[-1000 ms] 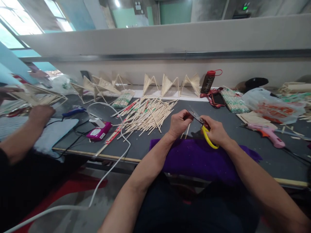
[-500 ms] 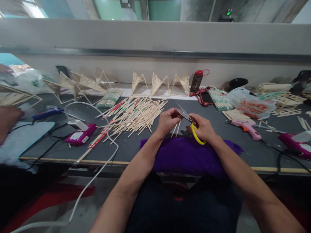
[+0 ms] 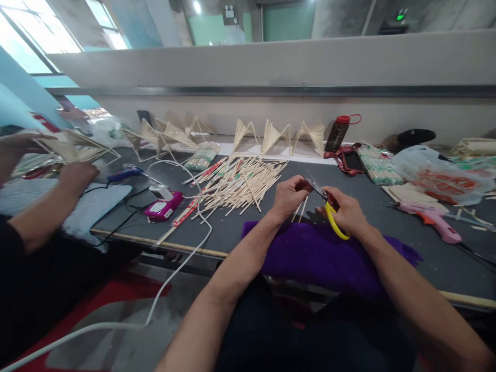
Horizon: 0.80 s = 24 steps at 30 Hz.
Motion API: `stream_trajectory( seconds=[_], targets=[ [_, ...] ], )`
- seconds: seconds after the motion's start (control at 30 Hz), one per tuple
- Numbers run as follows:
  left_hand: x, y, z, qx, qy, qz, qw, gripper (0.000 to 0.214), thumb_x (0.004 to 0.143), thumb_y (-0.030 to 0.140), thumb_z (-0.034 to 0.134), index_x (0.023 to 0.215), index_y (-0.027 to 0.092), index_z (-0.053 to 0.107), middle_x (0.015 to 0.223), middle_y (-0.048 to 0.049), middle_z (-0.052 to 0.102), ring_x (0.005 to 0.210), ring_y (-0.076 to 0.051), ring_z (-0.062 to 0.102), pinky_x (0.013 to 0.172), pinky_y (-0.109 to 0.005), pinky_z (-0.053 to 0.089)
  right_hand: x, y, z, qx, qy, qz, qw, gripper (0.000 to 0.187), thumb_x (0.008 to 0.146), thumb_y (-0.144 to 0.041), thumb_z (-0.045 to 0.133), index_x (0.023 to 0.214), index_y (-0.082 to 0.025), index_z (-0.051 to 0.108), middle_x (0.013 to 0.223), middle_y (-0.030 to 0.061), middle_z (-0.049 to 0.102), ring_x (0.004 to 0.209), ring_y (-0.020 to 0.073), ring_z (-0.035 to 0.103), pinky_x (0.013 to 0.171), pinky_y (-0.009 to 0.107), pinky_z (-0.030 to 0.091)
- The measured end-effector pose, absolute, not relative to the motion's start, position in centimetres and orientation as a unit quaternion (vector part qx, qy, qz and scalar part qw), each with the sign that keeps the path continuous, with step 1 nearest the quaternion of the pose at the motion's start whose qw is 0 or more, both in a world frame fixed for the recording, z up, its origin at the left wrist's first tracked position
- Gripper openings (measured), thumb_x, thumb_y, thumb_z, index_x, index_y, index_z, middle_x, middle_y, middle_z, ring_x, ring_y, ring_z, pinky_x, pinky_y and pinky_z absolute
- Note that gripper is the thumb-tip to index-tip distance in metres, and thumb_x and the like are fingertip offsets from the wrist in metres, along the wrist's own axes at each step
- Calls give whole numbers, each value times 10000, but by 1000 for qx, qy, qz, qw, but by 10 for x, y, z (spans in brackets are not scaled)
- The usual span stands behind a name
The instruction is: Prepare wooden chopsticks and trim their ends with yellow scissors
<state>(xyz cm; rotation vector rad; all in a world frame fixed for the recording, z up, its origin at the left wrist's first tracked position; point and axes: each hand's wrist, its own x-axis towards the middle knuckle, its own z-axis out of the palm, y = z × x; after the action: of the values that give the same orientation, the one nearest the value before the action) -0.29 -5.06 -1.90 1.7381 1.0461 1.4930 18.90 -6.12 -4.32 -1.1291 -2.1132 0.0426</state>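
My right hand [image 3: 346, 213] is closed on yellow-handled snips [image 3: 329, 212], whose dark blades point up and left toward my left hand [image 3: 288, 196]. My left hand is curled in a pinch right at the blade tips, on something too small to make out. Both hands hover over the dark grey table [image 3: 232, 232], just above a purple cloth [image 3: 313, 253] that drapes over the table's front edge. A loose heap of thin wooden sticks [image 3: 240, 183] lies just left of my left hand.
Fan-shaped stick structures [image 3: 271, 137] stand along the back wall beside a dark bottle with a red cap [image 3: 337, 133]. A magenta glue gun [image 3: 165, 206] and white cable lie left; a pink glue gun [image 3: 434, 219] and plastic bags right. Another person's arm [image 3: 46, 206] works at far left.
The camera has swung back to the left, so the other person's arm shows again. My hands hold much the same pose on the snips.
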Motion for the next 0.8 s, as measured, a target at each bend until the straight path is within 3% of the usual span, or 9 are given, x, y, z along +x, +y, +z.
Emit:
stream_trajectory(
  seconds=[0.17, 0.43, 0.8],
  targets=[
    [-4, -53, -13, 655, 415, 554, 303, 18, 683, 169, 619, 665, 166, 620, 604, 40, 573, 561, -73, 494, 551, -197, 399, 186, -62, -42, -447, -817, 27, 362, 483, 714, -365, 631, 1161, -203, 545, 809, 29, 617, 653, 166, 562, 623, 286, 446],
    [-6, -49, -19, 675, 397, 547, 296, 111, 739, 280, 627, 752, 175, 659, 623, 36, 577, 570, -74, 471, 545, -196, 376, 188, -65, -36, -453, -825, 50, 334, 532, 723, -396, 630, 1205, -204, 514, 876, 47, 626, 705, 179, 575, 653, 302, 449],
    [-7, -51, -17, 712, 376, 530, 265, 84, 750, 236, 620, 773, 178, 676, 686, 14, 646, 634, -90, 552, 598, -205, 425, 190, -65, -39, -427, -836, 49, 341, 486, 740, -410, 617, 1159, -178, 534, 763, 23, 597, 630, 155, 538, 613, 269, 430]
  ],
)
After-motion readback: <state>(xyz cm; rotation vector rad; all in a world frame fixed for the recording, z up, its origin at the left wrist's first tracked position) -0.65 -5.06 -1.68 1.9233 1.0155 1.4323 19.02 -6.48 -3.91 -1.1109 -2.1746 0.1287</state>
